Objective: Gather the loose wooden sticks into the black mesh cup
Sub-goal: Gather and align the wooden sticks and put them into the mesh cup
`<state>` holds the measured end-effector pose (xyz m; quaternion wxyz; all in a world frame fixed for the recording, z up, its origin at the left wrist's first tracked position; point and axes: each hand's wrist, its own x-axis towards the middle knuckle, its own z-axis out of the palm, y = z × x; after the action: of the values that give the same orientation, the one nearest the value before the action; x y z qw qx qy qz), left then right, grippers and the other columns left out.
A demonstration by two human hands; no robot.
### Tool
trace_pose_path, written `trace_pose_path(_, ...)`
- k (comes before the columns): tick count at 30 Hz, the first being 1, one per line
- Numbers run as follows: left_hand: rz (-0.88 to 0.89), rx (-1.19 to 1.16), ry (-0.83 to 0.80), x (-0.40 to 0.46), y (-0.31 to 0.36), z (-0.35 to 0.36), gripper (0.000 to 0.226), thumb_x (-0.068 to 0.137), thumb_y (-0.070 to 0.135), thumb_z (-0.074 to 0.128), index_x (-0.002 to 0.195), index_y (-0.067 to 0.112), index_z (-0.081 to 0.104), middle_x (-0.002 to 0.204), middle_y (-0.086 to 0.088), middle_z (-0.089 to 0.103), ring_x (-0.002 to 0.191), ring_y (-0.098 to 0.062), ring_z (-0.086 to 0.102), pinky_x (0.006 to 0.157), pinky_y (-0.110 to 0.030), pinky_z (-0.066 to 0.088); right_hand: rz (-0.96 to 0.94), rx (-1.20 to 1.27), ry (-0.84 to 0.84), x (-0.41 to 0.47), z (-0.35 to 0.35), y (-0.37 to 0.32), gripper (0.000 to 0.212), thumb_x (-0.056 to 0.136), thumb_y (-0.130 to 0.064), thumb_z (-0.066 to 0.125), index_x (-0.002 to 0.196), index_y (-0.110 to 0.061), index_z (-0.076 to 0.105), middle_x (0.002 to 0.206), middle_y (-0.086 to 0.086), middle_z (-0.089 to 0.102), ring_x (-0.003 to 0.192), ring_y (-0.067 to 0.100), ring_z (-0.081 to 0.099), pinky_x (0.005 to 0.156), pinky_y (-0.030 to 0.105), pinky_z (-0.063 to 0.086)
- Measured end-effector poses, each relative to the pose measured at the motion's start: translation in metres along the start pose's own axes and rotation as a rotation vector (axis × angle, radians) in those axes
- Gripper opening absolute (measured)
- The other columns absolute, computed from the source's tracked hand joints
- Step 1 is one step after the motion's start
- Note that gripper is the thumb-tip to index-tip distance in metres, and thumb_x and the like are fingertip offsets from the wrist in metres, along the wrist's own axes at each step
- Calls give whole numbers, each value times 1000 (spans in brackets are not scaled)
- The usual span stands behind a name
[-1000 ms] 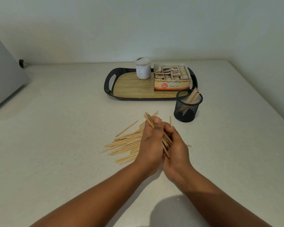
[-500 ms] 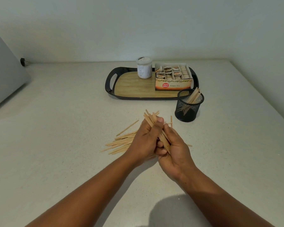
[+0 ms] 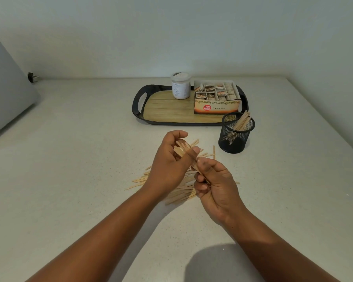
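At centre frame, a person's left hand point(image 3: 169, 159) curls its fingers and thumb around a bundle of wooden sticks point(image 3: 182, 149), while the right hand point(image 3: 216, 184), just below and to the right, pinches the bundle's lower end. Beneath both hands a loose pile of sticks point(image 3: 183, 193) lies on the pale counter point(image 3: 79, 159). The black mesh cup point(image 3: 235, 133) (already holding several sticks) stands upright to the upper right, just in front of a black-rimmed tray point(image 3: 139, 102) carrying a white jar point(image 3: 180, 85) and an open tea box point(image 3: 217, 97).
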<state>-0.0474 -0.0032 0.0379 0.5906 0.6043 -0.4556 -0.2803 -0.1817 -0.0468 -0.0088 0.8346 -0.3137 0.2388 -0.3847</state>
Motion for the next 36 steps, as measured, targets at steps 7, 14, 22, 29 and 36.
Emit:
trace_pose_path(7,38,305,-142,-1,-2,-4,32,106,41,46,131,26,59,120,9,66,107,-4,62,92,-28,52,-49,-92,-25,-1,-1,4,13,81,-20,83,93,-16,79,78,5,67,58,9,55,46,19,44)
trace_pose_path(14,-32,293,-280,2,5,-9,23,106,36,49,115,23,65,102,4,71,97,-10,66,88,-33,54,-57,-131,-38,0,-5,1,20,79,-20,84,97,-13,77,76,6,65,59,10,55,47,20,43)
trace_pose_path(22,-122,178,-281,12,14,-26,8,93,18,72,89,22,78,84,-3,76,72,-14,68,69,-26,59,-145,-281,-13,0,-6,2,25,78,-30,86,98,-17,79,78,5,69,61,13,56,54,27,44)
trace_pose_path(29,-185,104,-331,12,18,-32,11,89,6,75,96,14,78,91,-7,78,89,-27,75,82,-34,63,-168,-255,9,2,-7,2,29,74,-30,87,99,-15,81,79,7,72,66,16,60,56,25,48)
trace_pose_path(36,-200,166,-241,13,20,-34,11,89,4,74,91,14,78,84,-4,78,77,-17,76,71,-22,59,-277,-465,76,3,-9,4,27,85,-39,81,109,-29,74,103,4,76,96,25,74,75,40,63)
